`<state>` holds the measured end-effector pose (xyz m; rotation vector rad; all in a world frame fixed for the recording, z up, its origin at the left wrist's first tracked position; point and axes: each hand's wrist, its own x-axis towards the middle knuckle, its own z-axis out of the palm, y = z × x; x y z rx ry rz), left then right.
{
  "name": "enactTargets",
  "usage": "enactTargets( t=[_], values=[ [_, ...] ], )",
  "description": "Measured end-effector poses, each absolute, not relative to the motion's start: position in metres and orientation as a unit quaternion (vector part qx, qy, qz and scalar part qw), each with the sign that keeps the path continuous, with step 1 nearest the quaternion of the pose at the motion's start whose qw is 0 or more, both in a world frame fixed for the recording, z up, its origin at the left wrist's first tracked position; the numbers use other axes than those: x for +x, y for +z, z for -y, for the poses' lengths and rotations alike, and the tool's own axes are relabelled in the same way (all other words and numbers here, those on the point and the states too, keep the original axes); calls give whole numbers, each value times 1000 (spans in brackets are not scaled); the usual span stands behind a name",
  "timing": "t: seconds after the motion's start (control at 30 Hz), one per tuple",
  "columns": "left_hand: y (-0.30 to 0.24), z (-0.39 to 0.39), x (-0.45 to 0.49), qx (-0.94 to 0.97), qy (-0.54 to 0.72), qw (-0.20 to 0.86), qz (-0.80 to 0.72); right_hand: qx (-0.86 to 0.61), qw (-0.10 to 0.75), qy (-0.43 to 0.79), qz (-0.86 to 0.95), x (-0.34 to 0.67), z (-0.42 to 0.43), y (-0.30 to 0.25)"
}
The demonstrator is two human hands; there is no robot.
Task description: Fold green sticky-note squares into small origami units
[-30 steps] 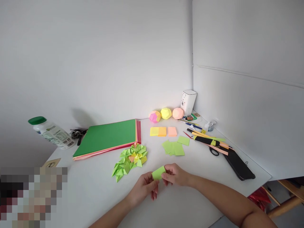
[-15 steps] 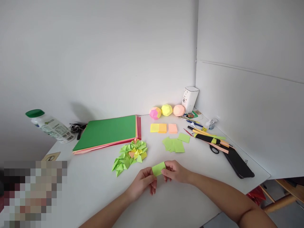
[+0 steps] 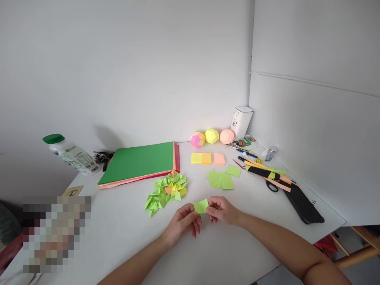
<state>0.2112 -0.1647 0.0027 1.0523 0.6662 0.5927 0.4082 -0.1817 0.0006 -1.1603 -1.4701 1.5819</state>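
Between my two hands is a small light-green sticky note (image 3: 201,206), held up just above the white table. My left hand (image 3: 182,222) pinches its left edge, and my right hand (image 3: 225,210) grips the right edge between thumb and fingers. Beyond my left hand lies a heap of folded paper pieces (image 3: 162,197), mostly green with some yellow and orange. Several flat green sticky notes (image 3: 221,179) overlap on the table past my right hand. Behind them sit a yellow and orange sticky-note pad (image 3: 201,158) and a peach pad (image 3: 219,159).
A stack of coloured sheets (image 3: 139,160), green on top, lies at the back left near a white bottle (image 3: 73,156). Three paper balls (image 3: 211,136) stand along the wall beside a white container (image 3: 242,120). Scissors (image 3: 272,186), a cutter (image 3: 261,172) and a black case (image 3: 305,204) lie right.
The green note has turned slightly and now bows a little between my hands. My right fingers have shifted to its right edge. The whole view has moved slightly.
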Motion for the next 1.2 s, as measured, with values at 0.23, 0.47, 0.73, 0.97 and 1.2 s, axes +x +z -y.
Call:
enactTargets(
  t=[0.23, 0.47, 0.73, 0.97, 1.2],
  values=[
    [1, 162, 211, 449, 319, 783, -291, -434, 341, 602, 577, 409, 182, -1],
    [1, 164, 214, 480, 305, 754, -330, -443, 318, 592, 593, 409, 183, 3],
    [-2, 168, 214, 531, 290, 731, -315, -441, 354, 566, 600, 407, 184, 4],
    [-3, 170, 216, 532, 290, 724, -328, -442, 370, 508, 640, 406, 183, 4],
    [-1, 170, 217, 526, 289, 723, -343, -448, 381, 501, 634, 406, 183, 4]
  ],
)
